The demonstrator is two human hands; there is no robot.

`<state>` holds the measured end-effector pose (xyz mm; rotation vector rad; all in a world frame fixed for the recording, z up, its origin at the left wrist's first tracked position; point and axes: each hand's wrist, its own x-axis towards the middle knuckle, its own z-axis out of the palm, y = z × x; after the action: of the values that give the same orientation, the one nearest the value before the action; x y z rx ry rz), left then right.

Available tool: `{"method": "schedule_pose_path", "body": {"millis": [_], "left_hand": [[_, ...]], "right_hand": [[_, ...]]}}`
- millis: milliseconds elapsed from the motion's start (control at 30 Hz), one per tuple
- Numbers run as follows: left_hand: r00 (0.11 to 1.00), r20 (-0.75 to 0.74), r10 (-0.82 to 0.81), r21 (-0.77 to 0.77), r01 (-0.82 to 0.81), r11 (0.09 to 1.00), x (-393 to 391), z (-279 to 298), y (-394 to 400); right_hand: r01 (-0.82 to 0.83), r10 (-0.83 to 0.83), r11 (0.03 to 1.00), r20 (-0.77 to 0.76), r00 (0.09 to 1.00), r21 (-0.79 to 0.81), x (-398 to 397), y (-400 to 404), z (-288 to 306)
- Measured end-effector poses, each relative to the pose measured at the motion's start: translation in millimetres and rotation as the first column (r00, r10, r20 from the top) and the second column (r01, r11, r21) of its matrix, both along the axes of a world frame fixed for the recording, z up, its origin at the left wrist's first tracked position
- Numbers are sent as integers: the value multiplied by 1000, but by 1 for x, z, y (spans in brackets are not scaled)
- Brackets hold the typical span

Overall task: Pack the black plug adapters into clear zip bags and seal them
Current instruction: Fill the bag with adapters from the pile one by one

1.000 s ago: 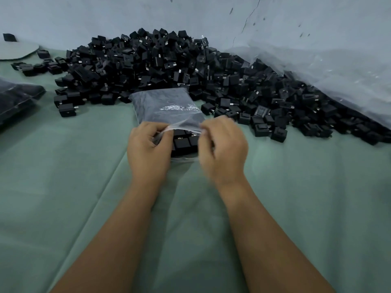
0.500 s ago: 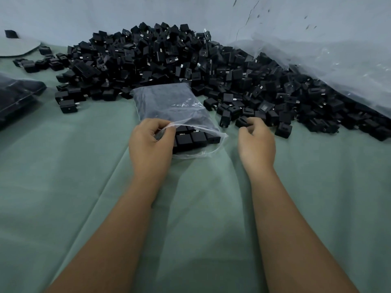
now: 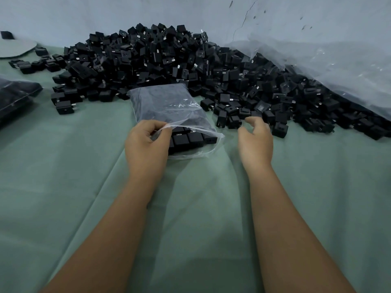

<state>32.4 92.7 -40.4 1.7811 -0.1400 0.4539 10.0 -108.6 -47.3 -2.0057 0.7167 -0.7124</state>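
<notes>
A clear plastic zip bag (image 3: 169, 111) lies on the green cloth-covered table (image 3: 63, 187), directly in front of a large heap of black plug adapters (image 3: 169, 66) banked against the wall (image 3: 127, 11) behind. Several adapters sit inside the bag's near, open end. The left hand (image 3: 146, 144) is at the bag's mouth; the right hand (image 3: 256, 140) is to the bag's right, at the heap's near edge. A big crumpled clear plastic sheet (image 3: 328, 66) drapes the heap's right side. Filled bags (image 3: 17, 96) lie at far left.

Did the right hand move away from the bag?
Yes. The right hand left the clear plastic zip bag's mouth and went right, to the edge of the black plug adapter pile.
</notes>
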Motion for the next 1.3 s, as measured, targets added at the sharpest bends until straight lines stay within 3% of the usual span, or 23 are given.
{"method": "schedule_pose_path", "body": {"millis": [100,233,433,500,567,667,733,900,1000,1133,1300], "left_hand": [[1000,-10,1,-4,-1,1000,0,0,0],[1000,-26,-5,-14,5,1000,0,0,0],[999,-30,-12,-26,11,1000,-1,0,0],[999,-33,-13,-27,12,1000,-1,0,0],[999,-36,-13,-26,12,1000,-1,0,0],[999,-41,-13,-34,12,999,0,-1,0],[999,-44,-10,-28,9,1000,0,-1,-1],[999,-50,-11,-34,10,999,0,1,0],[1000,-23,-6,-19,6,1000,1,1,-1],[996,88,9,35,-13,999,0,2,0],[994,109,29,43,-34,998,2,2,0]], "right_hand": [[-15,13,1000,-77,997,-26,1,-2,-1],[-135,53,948,-274,960,-289,4,-1,-3],[-149,43,927,-297,954,-345,3,0,-4],[-90,33,953,-195,980,-290,3,0,-2],[33,-29,989,27,999,-144,1,2,3],[135,-164,985,353,921,105,-5,12,15],[103,-169,981,467,868,163,-9,23,21],[-110,106,994,505,857,-22,-13,60,21],[-221,323,939,453,831,-265,-14,83,17],[-173,461,796,395,795,-580,-13,91,15],[-107,481,650,298,825,-752,-9,86,12]]}}
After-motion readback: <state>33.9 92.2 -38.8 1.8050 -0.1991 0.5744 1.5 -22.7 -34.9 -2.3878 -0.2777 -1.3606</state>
